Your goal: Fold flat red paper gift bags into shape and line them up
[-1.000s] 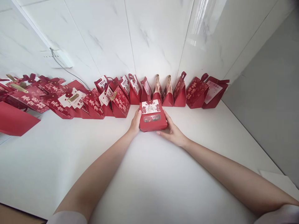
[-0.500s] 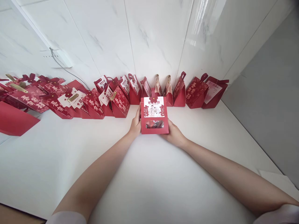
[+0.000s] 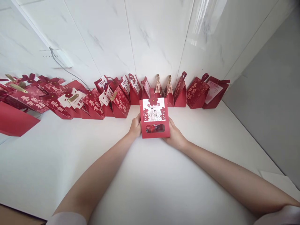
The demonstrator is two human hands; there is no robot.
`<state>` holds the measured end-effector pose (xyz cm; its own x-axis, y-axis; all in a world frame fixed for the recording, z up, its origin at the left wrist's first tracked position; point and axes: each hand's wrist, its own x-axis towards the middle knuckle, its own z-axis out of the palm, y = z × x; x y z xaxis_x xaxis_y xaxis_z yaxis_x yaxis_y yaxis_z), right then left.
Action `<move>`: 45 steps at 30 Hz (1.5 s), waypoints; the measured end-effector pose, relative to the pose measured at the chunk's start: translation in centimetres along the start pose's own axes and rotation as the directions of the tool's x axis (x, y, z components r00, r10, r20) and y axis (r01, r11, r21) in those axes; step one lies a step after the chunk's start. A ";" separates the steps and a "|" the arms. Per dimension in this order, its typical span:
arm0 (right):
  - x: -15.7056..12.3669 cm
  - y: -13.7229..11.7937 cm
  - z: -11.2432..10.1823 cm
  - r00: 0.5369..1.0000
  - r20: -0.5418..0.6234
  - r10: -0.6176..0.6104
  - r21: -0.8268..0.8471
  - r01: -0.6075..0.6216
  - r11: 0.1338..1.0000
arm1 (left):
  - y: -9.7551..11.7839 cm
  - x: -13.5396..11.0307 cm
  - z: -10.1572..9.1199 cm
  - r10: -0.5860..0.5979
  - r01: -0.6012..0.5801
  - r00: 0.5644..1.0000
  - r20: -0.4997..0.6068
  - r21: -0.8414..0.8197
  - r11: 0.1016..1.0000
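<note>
Between my two hands is a red gift box (image 3: pixel 144 134) with a white card showing a cartoon couple, a ribbon loop on top and a clear window low on its front. My left hand (image 3: pixel 135 126) grips its left side, and my right hand (image 3: pixel 175 135) grips the right side near the bottom corner. Most of the fingers are hidden behind the box. Whether its base touches the table, I cannot tell. Just behind it stand similar gift boxes, among them a narrow one (image 3: pixel 169 93) with a gold loop.
A row of red gift boxes (image 3: pixel 122 104) lines the tiled wall (image 3: pixel 159 37), crowding together at the left. One plain red box (image 3: pixel 17 120) lies nearest at far left. A grey cable (image 3: pixel 63 65) runs down from a wall socket. The white table (image 3: pixel 150 187) spreads in front.
The held gift box has come slightly toward me and tipped a little, so its front shows more fully. Both hands stay on its sides. The other boxes have not moved.
</note>
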<state>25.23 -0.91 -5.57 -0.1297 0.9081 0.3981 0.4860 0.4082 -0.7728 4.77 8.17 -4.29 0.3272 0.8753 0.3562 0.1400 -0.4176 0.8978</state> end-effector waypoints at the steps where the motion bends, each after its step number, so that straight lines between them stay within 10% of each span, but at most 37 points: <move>1: 0.0 -0.1 0.0 1.000 0.013 0.008 -0.009 -0.008 1.000 | -0.2 0.1 0.0 -0.009 0.009 1.000 0.010 -0.017 1.000; 45: 0.2 -0.2 -0.1 0.999 0.029 -0.036 -0.016 0.037 0.999 | -0.4 0.5 -0.1 0.003 0.010 0.994 -0.106 0.116 0.993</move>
<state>25.19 -0.79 -5.32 -0.1721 0.8949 0.4117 0.4946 0.4399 -0.7496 4.77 8.82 -4.39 0.2266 0.8951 0.3839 0.2506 -0.4345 0.8651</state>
